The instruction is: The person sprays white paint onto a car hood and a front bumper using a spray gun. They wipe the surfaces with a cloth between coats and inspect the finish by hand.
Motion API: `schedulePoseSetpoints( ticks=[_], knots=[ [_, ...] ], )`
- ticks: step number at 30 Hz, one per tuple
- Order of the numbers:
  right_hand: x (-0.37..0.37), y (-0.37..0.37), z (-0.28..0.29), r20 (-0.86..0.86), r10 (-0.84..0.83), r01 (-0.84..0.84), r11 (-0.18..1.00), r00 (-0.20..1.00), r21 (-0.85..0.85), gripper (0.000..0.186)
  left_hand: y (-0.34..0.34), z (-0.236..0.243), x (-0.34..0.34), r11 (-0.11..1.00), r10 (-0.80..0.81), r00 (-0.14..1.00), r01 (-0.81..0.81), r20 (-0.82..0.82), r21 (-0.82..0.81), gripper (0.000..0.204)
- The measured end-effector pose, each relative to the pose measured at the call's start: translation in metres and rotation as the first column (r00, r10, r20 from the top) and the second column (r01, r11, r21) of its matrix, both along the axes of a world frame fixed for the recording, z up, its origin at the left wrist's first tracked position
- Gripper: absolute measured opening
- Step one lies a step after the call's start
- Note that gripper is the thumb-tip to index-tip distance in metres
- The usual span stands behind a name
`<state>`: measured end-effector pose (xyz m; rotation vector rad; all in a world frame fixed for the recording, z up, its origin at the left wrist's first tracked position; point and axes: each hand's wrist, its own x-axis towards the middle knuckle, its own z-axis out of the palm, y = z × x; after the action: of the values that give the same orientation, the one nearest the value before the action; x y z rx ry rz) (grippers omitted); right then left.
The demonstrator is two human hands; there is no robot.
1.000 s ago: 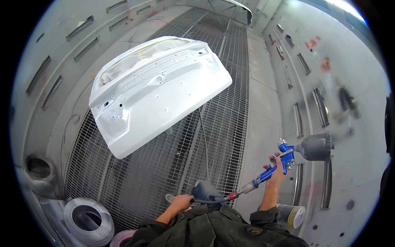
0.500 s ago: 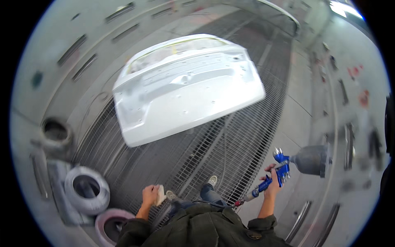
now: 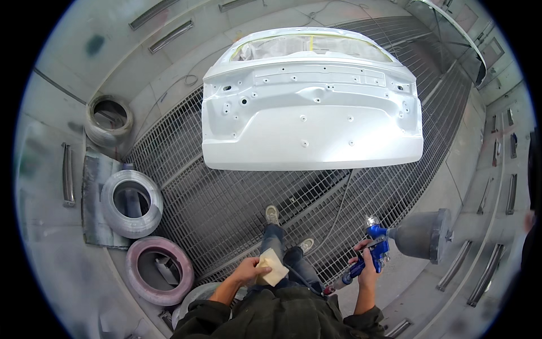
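We hold the spray gun (image 3: pixel 379 247) at lower right, the right hand's (image 3: pixel 368 275) grip wrapped around its handle (image 3: pixel 353 272); over-tilting the cup (image 3: pixel 419 234) could spill any contents. The left hand's (image 3: pixel 248 272) grip pinches 1 pale cloth (image 3: pixel 274 266), whose shedding could mar the white panel (image 3: pixel 327 130) ahead.

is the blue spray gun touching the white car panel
Apart. The head view shows floor grating plainly visible between the blue spray gun, held in the right hand, and the white car panel.
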<state>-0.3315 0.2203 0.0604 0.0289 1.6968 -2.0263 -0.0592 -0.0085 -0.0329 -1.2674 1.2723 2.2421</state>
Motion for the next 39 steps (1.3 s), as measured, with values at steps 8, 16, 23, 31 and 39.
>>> schedulePoseSetpoints(
  ticks=[8,16,23,31,39],
  knots=[
    [-0.02,-0.073,-0.003,-0.013,0.02,-0.017,0.987,1.0,0.157,0.028,-0.158,-0.038,-0.033,0.808,0.145,0.983,-0.052,0.112,-0.587,0.029],
    [-0.061,-0.132,-0.026,0.11,0.026,-0.048,0.978,0.994,0.202,0.033,-0.264,-0.008,-0.202,0.917,-0.036,0.97,-0.063,-0.239,-0.394,0.03],
    [-0.082,-0.118,-0.044,0.09,-0.195,0.186,0.977,0.977,0.102,0.059,-0.11,0.054,-0.336,0.946,-0.286,0.877,0.322,-0.386,0.03,0.026],
    [-0.166,-0.035,-0.107,0.225,-0.326,0.283,0.937,0.918,0.205,0.055,0.028,-0.008,-0.46,0.748,-0.631,0.701,0.433,-0.334,-0.504,0.02],
    [-0.22,0.073,-0.164,0.531,-0.615,0.483,0.788,0.584,0.382,0.032,0.061,-0.048,-0.642,0.433,-0.901,0.299,0.592,-0.313,-0.68,0.038]
  ],
)
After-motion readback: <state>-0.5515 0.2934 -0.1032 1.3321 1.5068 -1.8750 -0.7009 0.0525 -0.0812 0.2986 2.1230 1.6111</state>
